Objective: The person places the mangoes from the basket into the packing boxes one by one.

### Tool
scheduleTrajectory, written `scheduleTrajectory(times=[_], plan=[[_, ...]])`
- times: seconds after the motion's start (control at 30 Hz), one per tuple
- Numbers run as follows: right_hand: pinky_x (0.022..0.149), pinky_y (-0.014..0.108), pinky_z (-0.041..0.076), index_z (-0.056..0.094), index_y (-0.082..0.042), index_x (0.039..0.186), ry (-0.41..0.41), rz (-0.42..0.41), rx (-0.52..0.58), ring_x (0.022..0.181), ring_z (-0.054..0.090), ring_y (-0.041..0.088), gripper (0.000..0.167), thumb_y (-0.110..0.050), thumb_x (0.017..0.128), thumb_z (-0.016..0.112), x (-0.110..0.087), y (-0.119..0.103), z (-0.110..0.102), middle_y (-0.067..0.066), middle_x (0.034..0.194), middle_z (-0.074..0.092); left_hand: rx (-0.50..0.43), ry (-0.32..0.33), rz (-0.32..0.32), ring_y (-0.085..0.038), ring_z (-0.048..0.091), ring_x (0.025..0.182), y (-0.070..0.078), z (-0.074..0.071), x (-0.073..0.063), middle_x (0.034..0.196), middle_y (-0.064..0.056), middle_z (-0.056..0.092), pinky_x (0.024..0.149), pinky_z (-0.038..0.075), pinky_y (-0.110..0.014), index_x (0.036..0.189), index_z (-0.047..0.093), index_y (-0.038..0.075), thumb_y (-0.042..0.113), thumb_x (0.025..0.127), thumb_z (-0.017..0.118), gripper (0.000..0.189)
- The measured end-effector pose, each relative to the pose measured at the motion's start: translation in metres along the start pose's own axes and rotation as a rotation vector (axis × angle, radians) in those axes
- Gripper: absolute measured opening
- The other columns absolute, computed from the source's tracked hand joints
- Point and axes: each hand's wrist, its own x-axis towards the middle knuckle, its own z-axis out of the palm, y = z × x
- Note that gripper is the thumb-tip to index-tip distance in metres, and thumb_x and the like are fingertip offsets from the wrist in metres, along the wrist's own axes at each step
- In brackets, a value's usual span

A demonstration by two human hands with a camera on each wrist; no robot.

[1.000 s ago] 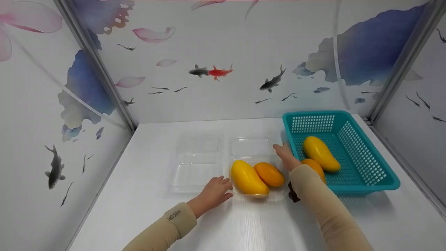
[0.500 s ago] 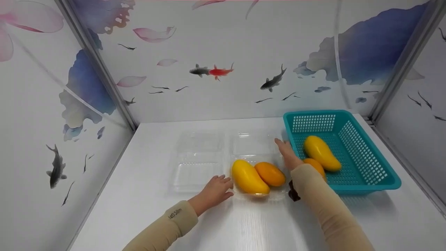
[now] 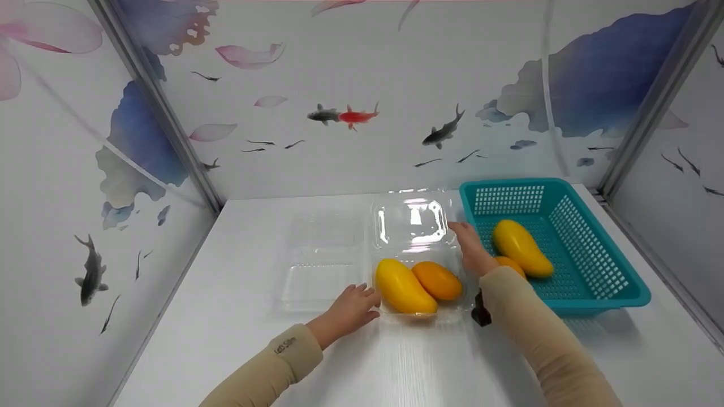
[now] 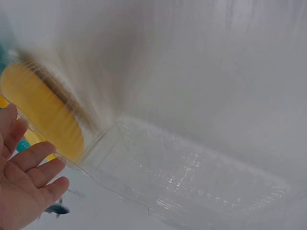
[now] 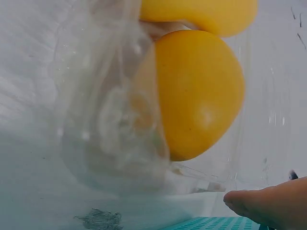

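Note:
A clear plastic clamshell box (image 3: 449,258) holds a long yellow mango (image 3: 404,287) and a smaller orange mango (image 3: 438,280) side by side. Its hinged lid (image 3: 413,221) stands tilted up at the back, bright with reflections. At the lid's right edge is my right hand (image 3: 473,250), fingers extended and fingertips at the plastic; only its thumb (image 5: 264,203) shows in the right wrist view. My left hand (image 3: 352,310) rests beside the box's left side with fingers spread, near the yellow mango. In the left wrist view its fingers (image 4: 38,167) lie loose and hold nothing.
To the left lies a second clear clamshell (image 3: 319,285), unfolded flat on the white table (image 3: 226,339). A teal basket (image 3: 622,288) at the right holds a yellow mango (image 3: 521,249) and an orange one (image 3: 511,264), partly hidden by my right sleeve. Printed walls enclose the table.
The lid of the filled box has swung up from lying flat, catching more light. My right hand has shifted slightly right with it. The left hand has stayed put.

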Motion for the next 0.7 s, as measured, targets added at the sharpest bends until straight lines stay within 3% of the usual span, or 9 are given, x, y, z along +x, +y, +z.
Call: scheduleTrajectory(times=[0.23, 0.43, 0.53, 0.7], plan=[[0.114, 0.04, 0.007, -0.009, -0.011, 0.146, -0.046, -0.025, -0.062, 0.141, 0.001, 0.027, 0.071, -0.032, 0.097, 0.038, -0.014, -0.012, -0.007, 0.009, 0.154, -0.01, -0.024, -0.023, -0.025, -0.027, 0.051, 0.117, 0.001, 0.001, 0.002, 0.111, 0.001, 0.063, 0.103, 0.034, -0.045, 0.107, 0.057, 0.014, 0.025, 0.087, 0.061, 0.023], [0.113, 0.043, 0.013, 0.0, -0.013, 0.147, 0.014, -0.098, -0.122, 0.138, 0.013, 0.029, 0.07, -0.027, 0.094, 0.044, -0.029, -0.023, -0.008, 0.013, 0.154, 0.005, -0.02, 0.014, -0.013, -0.022, 0.056, 0.104, 0.0, 0.004, 0.001, 0.104, 0.001, 0.064, 0.099, 0.039, -0.039, 0.103, 0.059, 0.014, 0.024, 0.086, 0.063, 0.02], [0.113, 0.044, 0.014, 0.003, -0.011, 0.147, 0.033, -0.169, -0.154, 0.137, 0.016, 0.03, 0.069, -0.023, 0.094, 0.045, -0.04, -0.027, -0.01, 0.015, 0.152, 0.011, -0.03, 0.039, -0.006, -0.021, 0.056, 0.099, 0.0, 0.005, -0.001, 0.103, 0.0, 0.064, 0.097, 0.041, -0.036, 0.102, 0.06, 0.013, 0.024, 0.086, 0.063, 0.02], [0.109, 0.048, 0.022, 0.01, -0.003, 0.145, -0.002, -0.316, -0.253, 0.134, 0.022, 0.036, 0.062, -0.014, 0.094, 0.043, -0.064, -0.023, -0.018, 0.022, 0.148, 0.02, -0.073, 0.053, -0.058, -0.025, 0.051, 0.116, -0.003, 0.008, -0.006, 0.122, -0.006, 0.059, 0.102, 0.037, -0.04, 0.11, 0.06, 0.012, 0.028, 0.089, 0.059, 0.027]])
